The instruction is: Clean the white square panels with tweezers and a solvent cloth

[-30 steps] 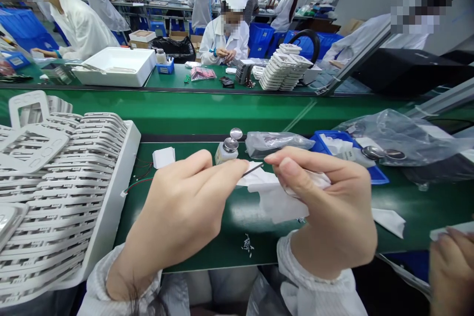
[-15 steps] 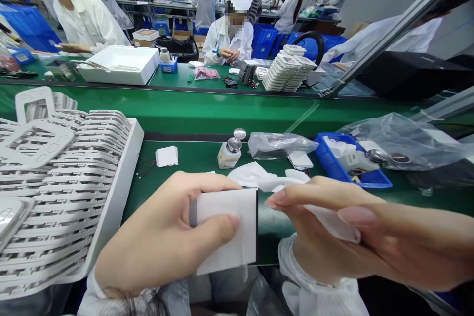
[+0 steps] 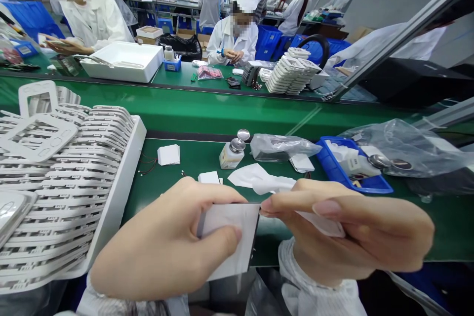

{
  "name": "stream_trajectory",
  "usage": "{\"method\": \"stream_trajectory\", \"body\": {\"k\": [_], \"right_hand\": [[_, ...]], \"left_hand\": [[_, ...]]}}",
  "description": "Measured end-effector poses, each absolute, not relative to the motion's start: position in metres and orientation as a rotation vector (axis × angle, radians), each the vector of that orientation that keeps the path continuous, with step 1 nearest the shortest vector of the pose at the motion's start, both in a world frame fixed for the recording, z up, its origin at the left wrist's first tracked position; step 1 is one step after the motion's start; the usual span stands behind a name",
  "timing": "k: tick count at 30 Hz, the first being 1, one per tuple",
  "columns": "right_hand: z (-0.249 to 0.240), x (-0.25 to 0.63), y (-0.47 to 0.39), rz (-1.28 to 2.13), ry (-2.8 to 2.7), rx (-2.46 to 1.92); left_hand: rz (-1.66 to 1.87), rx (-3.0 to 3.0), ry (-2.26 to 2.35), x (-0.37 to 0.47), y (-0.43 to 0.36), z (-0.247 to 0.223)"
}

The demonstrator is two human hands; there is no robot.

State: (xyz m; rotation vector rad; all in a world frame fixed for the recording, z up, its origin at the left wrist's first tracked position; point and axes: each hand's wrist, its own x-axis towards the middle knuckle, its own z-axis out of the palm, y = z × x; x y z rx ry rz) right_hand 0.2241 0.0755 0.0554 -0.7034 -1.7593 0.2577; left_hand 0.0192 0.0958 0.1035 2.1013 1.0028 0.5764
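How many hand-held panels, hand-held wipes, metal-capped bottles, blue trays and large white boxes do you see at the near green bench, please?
White-faced panel in the left hand: 1
White wipe in the right hand: 1
Metal-capped bottles: 2
Blue tray: 1
Large white box: 1
Total: 6

Near green surface [image 3: 144,187]: one. Bare hands: two, left hand [image 3: 166,242] and right hand [image 3: 365,229]. Flat white rectangular panel with dark edge [image 3: 231,215], held: one. Blue plastic tray [image 3: 370,188] on near surface: one. White bottles with silver metal caps [image 3: 229,159], near surface: two, one inside tray. Small piles of white rectangular pieces [image 3: 168,154]: three. White open box [image 3: 118,197], left: one; its white plastic frames [image 3: 74,197], too many to count.
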Motion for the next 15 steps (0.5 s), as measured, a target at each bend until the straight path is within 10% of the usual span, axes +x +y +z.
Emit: {"method": "stream_trajectory", "body": {"k": [15], "right_hand": [[0.0553, 0.2176, 0.069, 0.365, -1.693, -0.805]], "left_hand": [[0.368, 2.282, 0.857, 0.0214, 0.0979, 0.1077]]}}
